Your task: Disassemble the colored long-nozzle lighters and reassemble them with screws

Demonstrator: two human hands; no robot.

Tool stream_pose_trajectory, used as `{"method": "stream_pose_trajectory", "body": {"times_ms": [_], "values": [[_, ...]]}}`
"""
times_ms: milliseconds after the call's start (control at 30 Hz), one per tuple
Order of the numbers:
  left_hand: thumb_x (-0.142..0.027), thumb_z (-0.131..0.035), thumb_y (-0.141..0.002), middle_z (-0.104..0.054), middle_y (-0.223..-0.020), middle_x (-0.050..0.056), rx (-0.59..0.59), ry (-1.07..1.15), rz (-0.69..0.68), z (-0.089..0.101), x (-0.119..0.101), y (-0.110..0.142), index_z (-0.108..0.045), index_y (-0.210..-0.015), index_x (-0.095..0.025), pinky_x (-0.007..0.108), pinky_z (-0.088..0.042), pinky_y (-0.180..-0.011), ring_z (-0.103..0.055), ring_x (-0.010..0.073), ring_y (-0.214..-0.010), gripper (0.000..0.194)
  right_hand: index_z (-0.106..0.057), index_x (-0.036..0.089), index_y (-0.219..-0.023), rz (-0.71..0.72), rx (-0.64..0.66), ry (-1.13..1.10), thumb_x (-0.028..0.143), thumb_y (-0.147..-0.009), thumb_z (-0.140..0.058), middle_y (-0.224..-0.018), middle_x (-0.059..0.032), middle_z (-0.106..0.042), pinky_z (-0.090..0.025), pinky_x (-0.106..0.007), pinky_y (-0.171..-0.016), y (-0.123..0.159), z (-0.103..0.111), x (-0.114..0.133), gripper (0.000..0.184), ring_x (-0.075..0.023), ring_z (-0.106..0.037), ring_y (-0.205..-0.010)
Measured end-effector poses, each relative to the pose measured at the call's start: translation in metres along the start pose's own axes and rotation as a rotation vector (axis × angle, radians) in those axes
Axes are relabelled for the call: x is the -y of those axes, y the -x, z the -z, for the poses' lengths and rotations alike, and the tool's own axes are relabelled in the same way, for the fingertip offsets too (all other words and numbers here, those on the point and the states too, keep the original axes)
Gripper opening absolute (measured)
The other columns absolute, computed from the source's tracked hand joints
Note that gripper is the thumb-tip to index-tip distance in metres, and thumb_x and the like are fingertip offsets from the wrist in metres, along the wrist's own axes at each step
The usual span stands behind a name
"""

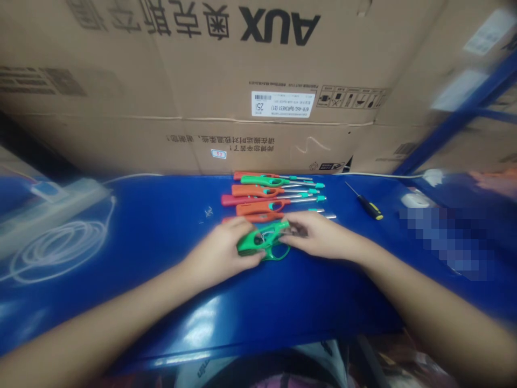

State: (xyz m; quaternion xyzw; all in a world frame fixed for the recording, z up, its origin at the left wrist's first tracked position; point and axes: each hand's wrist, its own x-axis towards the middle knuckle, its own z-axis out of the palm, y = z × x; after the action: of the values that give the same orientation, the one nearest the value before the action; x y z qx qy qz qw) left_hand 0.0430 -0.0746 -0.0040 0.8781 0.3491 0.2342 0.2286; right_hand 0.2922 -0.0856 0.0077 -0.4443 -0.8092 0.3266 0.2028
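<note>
Tbl (153, 226), L grip (232, 245), R grip (317, 233), curled on lighter (269, 237)

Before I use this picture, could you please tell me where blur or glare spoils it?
In the head view, glare marks the blue table near its front edge; the coiled white cable smears at left; the green lighter is slightly soft.

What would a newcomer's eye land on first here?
Probably the big upside-down AUX carton at the back of the blue tabletop. Next, the green lighter casing in the left hand, the right hand at its end, with long-necked lighters lined up just beyond.
</note>
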Motion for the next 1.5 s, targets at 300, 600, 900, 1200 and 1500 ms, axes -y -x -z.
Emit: {"method": "stream_pose_trajectory", "body": {"times_ms": [300, 600, 900, 1200, 1500], "values": [[-0.034, -0.071, -0.086, -0.067, -0.079, 0.002, 0.119, -0.052, 0.111, 0.0, 0.004, 0.004, -0.065, -0.081, -0.017, 0.027, -0.041, -0.064, -0.059, 0.0172, -0.068, 0.018, -0.069, 0.016, -0.089, 0.114, 0.003, 0.145, 0.026, -0.095, -0.062, -0.081, -0.0033, -0.067, -0.042, -0.026, -0.068, -0.002, 0.0, -0.002, 0.014, -0.0148, -0.058, -0.073], [-0.032, -0.071, -0.087, -0.074, -0.09, 0.004, 0.117, -0.027, 0.116, 0.01, -0.003, 0.001, -0.07, -0.096, -0.018, 0.027, -0.044, -0.066, -0.065, 0.019, -0.074, 0.016, -0.058, 0.017, -0.075, 0.074, -0.054, 0.146, 0.021, -0.093, -0.061, -0.07, 0.0016, -0.06, -0.035, -0.023, -0.062, -0.001, -0.001, 0.002, 0.018, -0.0112, -0.049, -0.064], [-0.037, -0.067, -0.087, -0.074, -0.083, 0.005, 0.158, 0.057, 0.203, 0.027, -0.012, 0.002, -0.073, -0.087, -0.019, 0.03, -0.048, -0.067, -0.065, 0.0211, -0.07, 0.019, -0.054, 0.019, -0.075, 0.044, 0.014, 0.11, 0.023, -0.093, -0.057, -0.068, 0.003, -0.055, -0.035, -0.024, -0.059, 0.004, 0.01, 0.013, 0.019, -0.0114, -0.047, -0.062], [-0.036, -0.066, -0.088, -0.077, -0.086, 0.003, 0.212, 0.073, 0.231, 0.035, -0.007, 0.008, -0.077, -0.092, -0.024, 0.027, -0.045, -0.063, -0.066, 0.0202, -0.068, 0.017, -0.055, 0.018, -0.075, 0.012, 0.11, 0.094, 0.025, -0.092, -0.056, -0.068, 0.0022, -0.056, -0.035, -0.024, -0.059, 0.007, 0.024, 0.013, 0.018, -0.0113, -0.047, -0.062], [-0.043, -0.074, -0.081, -0.074, -0.085, 0.004, -0.003, 0.579, 0.46, 0.021, -0.012, -0.003, -0.078, -0.107, -0.021, 0.027, -0.048, -0.062, -0.063, 0.0183, -0.069, 0.034, -0.058, 0.018, -0.083, 0.044, 0.11, -0.146, 0.034, -0.095, -0.058, -0.082, -0.0011, -0.06, -0.045, -0.027, -0.071, 0.005, 0.023, 0.016, 0.02, -0.0139, -0.052, -0.076]]}}
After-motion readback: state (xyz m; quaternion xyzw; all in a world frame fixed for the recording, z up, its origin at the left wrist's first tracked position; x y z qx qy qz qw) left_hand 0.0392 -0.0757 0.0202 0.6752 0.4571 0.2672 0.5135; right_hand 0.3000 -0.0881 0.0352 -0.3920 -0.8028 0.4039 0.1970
